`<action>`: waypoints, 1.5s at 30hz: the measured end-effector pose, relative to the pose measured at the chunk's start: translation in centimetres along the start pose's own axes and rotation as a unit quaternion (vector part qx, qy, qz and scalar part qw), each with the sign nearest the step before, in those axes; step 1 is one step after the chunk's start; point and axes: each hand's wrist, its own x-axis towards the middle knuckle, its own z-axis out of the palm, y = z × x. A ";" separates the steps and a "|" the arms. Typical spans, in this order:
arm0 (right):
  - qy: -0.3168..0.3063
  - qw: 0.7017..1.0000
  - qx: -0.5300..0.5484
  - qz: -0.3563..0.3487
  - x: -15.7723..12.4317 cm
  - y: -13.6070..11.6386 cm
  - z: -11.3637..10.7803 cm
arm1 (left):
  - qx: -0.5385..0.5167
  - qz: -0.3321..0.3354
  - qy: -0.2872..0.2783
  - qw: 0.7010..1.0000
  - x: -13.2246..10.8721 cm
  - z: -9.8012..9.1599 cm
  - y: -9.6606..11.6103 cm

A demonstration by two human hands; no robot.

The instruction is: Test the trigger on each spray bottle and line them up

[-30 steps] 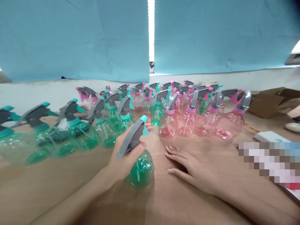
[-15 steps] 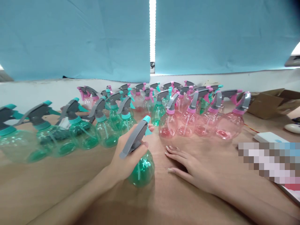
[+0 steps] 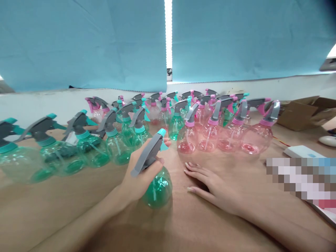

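My left hand (image 3: 140, 176) is wrapped round the neck of a green spray bottle (image 3: 159, 189), below its grey trigger head with a teal nozzle. The round, see-through body is upright at the table's middle, partly hidden by my fingers. My right hand (image 3: 206, 182) lies on the wooden table with fingers stretched out, holding nothing. Just beyond it stands a clear pink spray bottle (image 3: 187, 140) with a pink collar, first in a row of pink ones. A green spray bottle (image 3: 119, 148) stands left of my left hand, in a row of green ones.
More pink and green spray bottles (image 3: 176, 126) crowd the back of the table. At the right are an open cardboard box (image 3: 299, 113), a white box-like device (image 3: 303, 152), a white mouse (image 3: 328, 141) and a blurred-out flat item. Blue blinds (image 3: 84, 45) hang behind.
The whole view has shifted very slightly. My left hand keeps its hold on the green spray bottle, and my right hand stays flat on the table.
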 end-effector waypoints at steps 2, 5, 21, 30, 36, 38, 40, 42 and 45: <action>-0.003 1.000 -0.005 0.000 0.0 0.0 0.0 | -0.002 0.006 0.002 1.000 0.1 0.0 0.1; 0.003 1.000 0.000 0.000 0.0 0.1 0.1 | -0.012 0.008 0.003 1.000 0.2 0.1 0.3; 0.001 1.000 0.000 -0.002 0.0 0.1 0.1 | -0.015 -0.012 0.004 1.000 -0.3 -0.4 0.0; 0.002 1.000 -0.005 -0.001 0.0 0.1 0.2 | 0.001 -0.008 0.010 1.000 -0.1 0.0 -0.1; 0.002 1.000 -0.004 0.000 -0.1 0.1 0.2 | 0.003 -0.001 0.006 1.000 -0.1 -0.1 -0.2; 0.005 1.000 0.000 -0.001 -0.1 0.1 0.2 | 0.007 -0.002 0.006 1.000 -0.1 -0.1 -0.2; 0.008 1.000 0.004 -0.001 -0.1 0.2 0.3 | 0.011 0.001 0.009 1.000 -0.2 -0.1 -0.1; 0.008 1.000 0.004 -0.001 -0.1 0.2 0.3 | 0.010 0.004 0.010 1.000 -0.2 -0.1 0.0; 0.012 1.000 0.005 -0.005 -0.1 0.3 0.3 | 0.009 0.002 0.008 1.000 -0.1 -0.1 0.0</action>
